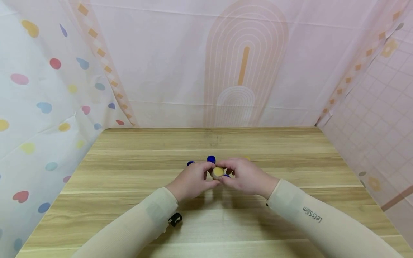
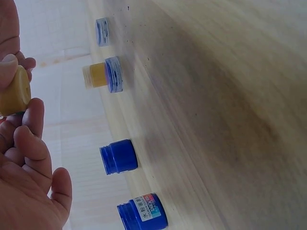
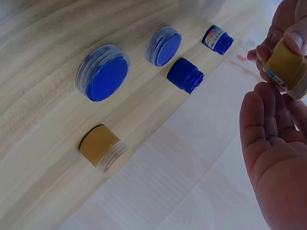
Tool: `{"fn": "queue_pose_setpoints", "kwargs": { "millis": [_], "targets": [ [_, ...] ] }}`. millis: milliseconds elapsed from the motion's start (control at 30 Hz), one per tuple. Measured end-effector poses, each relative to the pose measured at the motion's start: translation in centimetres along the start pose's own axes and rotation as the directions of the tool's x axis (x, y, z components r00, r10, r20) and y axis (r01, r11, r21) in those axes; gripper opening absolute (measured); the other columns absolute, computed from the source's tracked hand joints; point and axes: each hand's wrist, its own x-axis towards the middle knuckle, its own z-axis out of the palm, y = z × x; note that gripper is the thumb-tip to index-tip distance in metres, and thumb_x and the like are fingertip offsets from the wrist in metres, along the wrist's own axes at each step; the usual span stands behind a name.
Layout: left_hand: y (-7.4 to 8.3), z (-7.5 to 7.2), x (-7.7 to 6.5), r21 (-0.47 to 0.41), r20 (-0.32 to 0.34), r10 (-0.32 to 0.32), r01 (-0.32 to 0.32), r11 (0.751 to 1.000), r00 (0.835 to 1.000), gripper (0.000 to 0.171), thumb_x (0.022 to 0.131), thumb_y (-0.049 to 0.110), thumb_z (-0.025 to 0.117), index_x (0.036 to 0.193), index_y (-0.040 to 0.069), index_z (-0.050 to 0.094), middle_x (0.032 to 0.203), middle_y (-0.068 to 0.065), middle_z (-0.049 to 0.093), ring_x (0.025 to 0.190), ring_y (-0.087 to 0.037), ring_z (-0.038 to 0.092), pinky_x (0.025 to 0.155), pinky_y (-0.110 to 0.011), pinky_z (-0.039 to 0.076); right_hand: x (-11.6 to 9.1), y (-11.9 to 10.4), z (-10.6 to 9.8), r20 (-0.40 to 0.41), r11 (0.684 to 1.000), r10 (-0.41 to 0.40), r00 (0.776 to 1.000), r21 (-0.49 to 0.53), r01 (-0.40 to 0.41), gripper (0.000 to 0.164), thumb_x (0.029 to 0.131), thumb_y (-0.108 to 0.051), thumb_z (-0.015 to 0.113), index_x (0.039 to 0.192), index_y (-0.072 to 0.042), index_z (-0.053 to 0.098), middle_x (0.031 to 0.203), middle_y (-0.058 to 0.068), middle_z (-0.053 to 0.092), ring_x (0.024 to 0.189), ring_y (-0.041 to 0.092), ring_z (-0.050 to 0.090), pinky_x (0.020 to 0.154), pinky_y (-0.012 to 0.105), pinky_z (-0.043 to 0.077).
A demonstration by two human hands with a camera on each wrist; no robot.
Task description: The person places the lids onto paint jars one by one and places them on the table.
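Observation:
Between both hands is a small ochre-yellow paint jar [image 1: 218,172], raised above the table with its round end facing the head camera. My left hand [image 1: 192,180] grips the jar's body, its thumb pressing the side in the right wrist view, where a small label [image 3: 274,76] shows. From the opposite side my right hand [image 1: 246,178] holds the jar by its pale rim end, thumb and fingers around it. Behind the hands stand two uncapped blue paint jars, one plain [image 3: 185,75] and one labelled [image 3: 218,39]. Two clear-rimmed blue lids [image 3: 108,74] [image 3: 164,46] lie near them.
A second yellow jar [image 3: 104,149] with a clear cap stands on the wood-grain table [image 1: 129,161] behind my right hand. Patterned cloth [image 1: 167,71] hangs at the back and both sides. A black buckle [image 1: 175,219] sits by my left sleeve.

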Motion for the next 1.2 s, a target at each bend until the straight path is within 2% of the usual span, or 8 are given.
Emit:
{"fn": "queue_pose_setpoints", "kwargs": {
  "millis": [133,300,433,633,800,1000,1100,1200],
  "targets": [
    [0.01,0.03,0.01,0.003,0.0,0.001,-0.001,1.0,1.0,0.022,0.093,0.029,0.082,0.108,0.016,0.071,0.08,0.001,0.061,0.065,-0.01,0.05,0.055,-0.023,0.041,-0.01,-0.19,0.13,-0.013,1.0,0.017,1.0,-0.002,-0.017,0.03,0.099,-0.019,0.073,0.128,-0.012,0.072,0.116,-0.001,0.075,0.098,0.013,0.068,0.083,0.024,0.056],
    [0.02,0.11,-0.03,-0.001,0.001,-0.016,0.016,1.0,1.0,0.025,0.092,0.028,0.082,0.112,0.016,0.073,0.087,-0.002,0.065,0.07,-0.013,0.052,0.059,-0.024,0.042,-0.02,-0.32,0.49,-0.03,0.997,0.069,0.997,0.035,-0.067,0.029,0.096,-0.018,0.078,0.124,-0.01,0.073,0.109,-0.002,0.074,0.092,0.007,0.066,0.084,0.03,0.06],
    [-0.04,0.18,-0.01,-0.004,0.002,-0.026,0.026,1.0,1.0,0.028,0.092,0.027,0.082,0.116,0.015,0.074,0.095,-0.005,0.069,0.073,-0.014,0.052,0.062,-0.024,0.042,-0.02,-0.28,0.61,-0.027,0.992,0.101,0.995,0.08,-0.098,0.031,0.095,-0.019,0.08,0.123,-0.009,0.072,0.106,-0.002,0.074,0.09,0.005,0.066,0.082,0.029,0.06],
    [-0.14,0.14,0.02,0.005,0.004,-0.011,0.011,1.0,1.0,0.025,0.093,0.029,0.082,0.112,0.017,0.072,0.087,0.003,0.064,0.07,-0.012,0.052,0.06,-0.024,0.043,-0.01,-0.26,0.05,-0.005,0.993,0.071,0.997,0.091,-0.071,0.036,0.096,-0.018,0.078,0.13,-0.008,0.069,0.107,-0.002,0.075,0.091,0.007,0.067,0.079,0.024,0.057],
    [-0.16,0.04,-0.01,0.008,0.005,0.003,-0.003,1.0,1.0,0.021,0.093,0.031,0.082,0.102,0.02,0.069,0.081,0.0,0.061,0.064,-0.011,0.05,0.056,-0.023,0.041,0.0,-0.42,-0.35,0.009,0.997,0.041,0.999,0.063,-0.042,0.03,0.097,-0.017,0.074,0.127,-0.012,0.072,0.11,-0.002,0.075,0.093,0.007,0.067,0.077,0.022,0.056],
    [-0.08,-0.03,-0.03,0.013,0.005,0.005,-0.005,1.0,1.0,0.021,0.093,0.032,0.082,0.105,0.019,0.07,0.081,0.0,0.061,0.065,-0.011,0.05,0.056,-0.024,0.042,0.05,-0.62,-0.23,-0.001,0.998,0.056,0.998,0.037,-0.056,0.03,0.097,-0.018,0.074,0.127,-0.011,0.073,0.111,-0.002,0.075,0.093,0.005,0.066,0.079,0.02,0.055],
    [-0.07,-0.01,-0.04,0.006,0.009,-0.008,0.008,1.0,1.0,0.021,0.093,0.031,0.082,0.106,0.019,0.07,0.081,0.0,0.061,0.069,-0.012,0.052,0.057,-0.024,0.042,0.08,-0.68,-0.05,-0.007,0.996,0.076,0.997,0.051,-0.076,0.03,0.096,-0.017,0.076,0.125,-0.01,0.073,0.109,-0.002,0.075,0.092,0.005,0.067,0.08,0.021,0.056],
    [-0.1,0.04,-0.09,0.009,0.01,-0.014,0.014,1.0,1.0,0.02,0.093,0.029,0.082,0.106,0.019,0.071,0.083,-0.001,0.061,0.071,-0.014,0.052,0.059,-0.024,0.042,0.07,-0.68,0.19,-0.01,0.992,0.1,0.995,0.082,-0.099,0.029,0.096,-0.016,0.077,0.124,-0.009,0.072,0.107,-0.001,0.075,0.092,0.005,0.067,0.083,0.029,0.06]
  ]
}}
